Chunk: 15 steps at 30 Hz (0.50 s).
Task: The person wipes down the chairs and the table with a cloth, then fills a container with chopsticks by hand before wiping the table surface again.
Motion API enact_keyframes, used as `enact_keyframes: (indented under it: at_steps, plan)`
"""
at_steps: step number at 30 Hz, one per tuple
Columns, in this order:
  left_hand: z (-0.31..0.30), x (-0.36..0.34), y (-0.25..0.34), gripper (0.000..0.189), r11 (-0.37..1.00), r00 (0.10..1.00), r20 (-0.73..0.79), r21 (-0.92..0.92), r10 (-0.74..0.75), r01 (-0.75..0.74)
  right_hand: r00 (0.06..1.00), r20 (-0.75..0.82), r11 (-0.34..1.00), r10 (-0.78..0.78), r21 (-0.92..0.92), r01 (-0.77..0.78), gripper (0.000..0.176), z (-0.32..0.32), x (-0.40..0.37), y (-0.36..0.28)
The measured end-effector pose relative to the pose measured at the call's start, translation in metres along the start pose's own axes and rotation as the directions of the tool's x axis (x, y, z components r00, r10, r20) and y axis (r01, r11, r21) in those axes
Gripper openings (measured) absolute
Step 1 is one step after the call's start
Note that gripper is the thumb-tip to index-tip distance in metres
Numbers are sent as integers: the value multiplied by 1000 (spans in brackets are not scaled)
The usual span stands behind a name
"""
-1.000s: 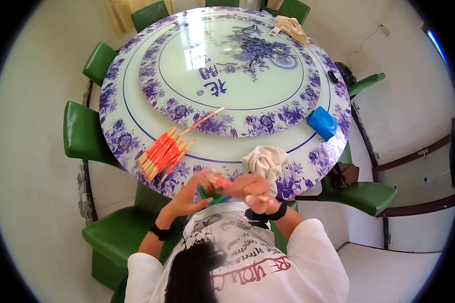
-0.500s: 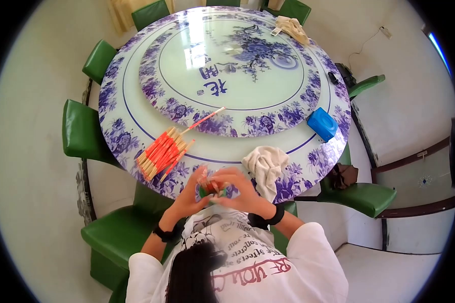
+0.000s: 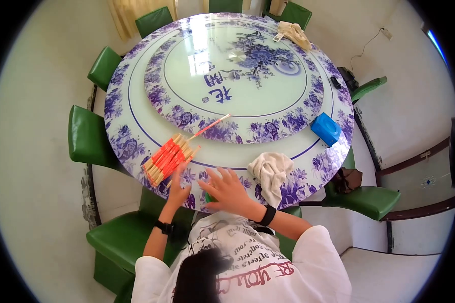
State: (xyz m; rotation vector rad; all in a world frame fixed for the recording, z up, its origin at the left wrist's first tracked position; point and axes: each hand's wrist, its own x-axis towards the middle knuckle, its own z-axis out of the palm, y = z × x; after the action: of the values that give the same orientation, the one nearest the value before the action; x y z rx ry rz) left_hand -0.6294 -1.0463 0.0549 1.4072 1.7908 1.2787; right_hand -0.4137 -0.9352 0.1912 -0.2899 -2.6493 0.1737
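Red-and-tan wrapped sticks [image 3: 168, 157] lie in a pile at the near left of the round table, with one longer stick [image 3: 210, 126] pointing away to the upper right. My left hand [image 3: 178, 191] is at the pile's near right edge, its fingers pointing at the sticks; whether it touches one is unclear. My right hand [image 3: 228, 193] is spread above the table edge, palm down. A small green object [image 3: 210, 198] shows partly beneath it, mostly hidden. Right of that hand lies a crumpled beige cloth [image 3: 271, 174].
The round table [image 3: 308, 146] bears a raised glass turntable [image 3: 187, 101]. A blue box [image 3: 326, 130] sits at the right, and another cloth [image 3: 294, 34] at the far right edge. Green chairs [image 3: 88, 134] surround the table. A brown bag [image 3: 348, 179] rests on one chair.
My hands were together around a red and green object; they have moved apart. My left hand moved toward the sticks, and my right hand opened. The whole view shifted slightly.
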Motion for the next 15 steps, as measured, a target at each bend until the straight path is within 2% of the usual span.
enact_keyframes:
  at_steps: [2,3,6,8,10,11,14,15]
  plan:
    - [-14,16,0,90,920,993,-117,388,-17,61,994,100,991,46,-133,-32,52,19,-1,0]
    - [-17,19,1,94,823,984,-178,558,-9,108,998,70,987,11,-159,0,46,24,-1,2]
    - [-10,31,-23,105,576,964,-252,778,-80,251,998,5,980,-63,-188,63,27,34,4,9]
    - [-10,39,-38,100,555,956,-279,783,-90,281,999,-4,989,-48,-142,47,18,38,4,13]
    - [-8,48,-33,94,528,954,-277,797,-113,294,1000,-5,984,6,-178,-7,18,39,7,23]
    - [-6,51,-32,78,546,959,-276,795,-63,265,999,-3,980,36,-194,-36,18,39,7,27]
    - [5,52,-62,66,596,982,-174,782,-77,185,994,-54,975,97,-196,-105,19,36,18,49]
    - [14,48,-58,54,604,980,-192,777,-43,179,989,-125,977,73,-191,-96,18,36,24,55]
